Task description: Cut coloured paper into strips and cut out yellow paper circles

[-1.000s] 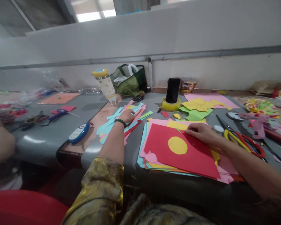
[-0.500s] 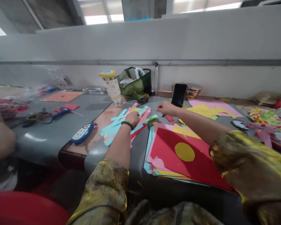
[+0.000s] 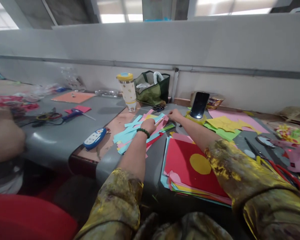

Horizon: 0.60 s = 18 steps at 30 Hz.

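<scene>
Paper strips (image 3: 130, 134) in blue, pink, green and red lie in a loose fanned pile on the grey table. Over the pile is my left hand (image 3: 149, 125), a green bead bracelet at its wrist. Its fingers are curled down, and a thin pale piece shows at the fingertips; what it grips is unclear. Close by on the right, my right hand (image 3: 175, 115) has its fingers pinched together beside the end of a pink strip. Whatever lies in that pinch is too small to tell. Below the right forearm, a yellow paper circle (image 3: 200, 163) rests on stacked coloured sheets (image 3: 175, 156), red on top.
Behind the pile stand a tumbler (image 3: 128, 93), a green bag (image 3: 152, 88) and a propped phone (image 3: 199, 105). A blue-and-white case (image 3: 95, 138) is left. Scissors (image 3: 275, 165) and a pink glue gun (image 3: 291, 151) lie right. A person's arm (image 3: 6, 138) is far left.
The view has shifted, bringing the scissors and green paper on the right into sight. My right hand has come closer to my left hand and the strips; my left hand stays over the pile.
</scene>
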### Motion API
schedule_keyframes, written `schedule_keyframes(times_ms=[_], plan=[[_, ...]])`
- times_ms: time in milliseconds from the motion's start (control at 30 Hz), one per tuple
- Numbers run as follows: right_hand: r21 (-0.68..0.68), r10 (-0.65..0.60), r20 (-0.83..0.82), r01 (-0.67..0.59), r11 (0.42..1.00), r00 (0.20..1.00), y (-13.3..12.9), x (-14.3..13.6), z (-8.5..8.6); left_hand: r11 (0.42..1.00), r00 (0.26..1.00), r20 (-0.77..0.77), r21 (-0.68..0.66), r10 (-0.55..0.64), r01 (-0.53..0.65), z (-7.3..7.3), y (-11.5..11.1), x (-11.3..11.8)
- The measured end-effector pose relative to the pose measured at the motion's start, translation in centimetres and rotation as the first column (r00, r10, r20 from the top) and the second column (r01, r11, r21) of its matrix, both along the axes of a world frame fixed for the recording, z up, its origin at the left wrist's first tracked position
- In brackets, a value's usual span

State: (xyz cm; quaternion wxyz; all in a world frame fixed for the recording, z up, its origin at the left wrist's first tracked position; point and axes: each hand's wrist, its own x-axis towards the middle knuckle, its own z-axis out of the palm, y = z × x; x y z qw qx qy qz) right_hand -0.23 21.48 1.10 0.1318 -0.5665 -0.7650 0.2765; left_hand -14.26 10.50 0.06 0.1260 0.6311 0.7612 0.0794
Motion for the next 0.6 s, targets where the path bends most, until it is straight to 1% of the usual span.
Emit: schedule_keyframes(times_ms=[67, 133, 233, 333, 400, 433, 500, 533, 567, 600], plan=[[0.038, -0.047, -0.108, 0.051, 0.998, 0.993, 0.5, 0.7, 0.5, 1.0, 1.0, 0.013, 0.001, 0.003, -0.003, 0.1, -0.1, 0.0], [0.077, -0.083, -0.24, 0.105, 0.992, 0.967, 0.8, 1.7, 1.4, 1.0, 1.0, 0.028, 0.008, 0.011, -0.011, 0.1, -0.2, 0.1], [0.14, -0.111, -0.448, 0.192, 0.971, 0.887, 0.9, 3.9, 3.8, 0.998, 0.998, 0.06, 0.049, 0.026, -0.029, 0.4, -0.4, 0.4], [0.209, -0.108, -0.607, 0.289, 0.934, 0.788, 0.0, 7.3, 6.8, 0.986, 0.993, 0.107, 0.156, 0.047, -0.063, 1.1, -0.6, 0.8], [0.265, -0.062, -0.687, 0.329, 0.906, 0.724, -1.5, 10.2, 8.7, 0.958, 0.988, 0.148, 0.272, 0.047, -0.086, 2.0, -0.9, 1.2], [0.301, -0.015, -0.725, 0.337, 0.892, 0.688, -2.5, 11.8, 9.5, 0.937, 0.985, 0.168, 0.337, 0.036, -0.091, 2.5, -1.1, 1.5], [0.391, 0.153, -0.801, 0.313, 0.865, 0.579, -5.1, 15.0, 11.1, 0.877, 0.977, 0.214, 0.473, -0.025, -0.082, 3.6, -1.7, 2.2], [0.409, 0.205, -0.818, 0.291, 0.865, 0.538, -6.7, 16.4, 11.8, 0.84, 0.968, 0.239, 0.538, -0.073, -0.07, 4.2, -2.1, 2.6], [0.395, 0.222, -0.837, 0.272, 0.877, 0.499, -8.3, 17.7, 12.4, 0.803, 0.959, 0.257, 0.594, -0.121, -0.057, 4.7, -2.5, 3.2], [0.353, 0.216, -0.864, 0.241, 0.904, 0.455, -10.0, 18.7, 12.9, 0.766, 0.94, 0.282, 0.642, -0.189, -0.039, 5.3, -2.9, 3.8]])
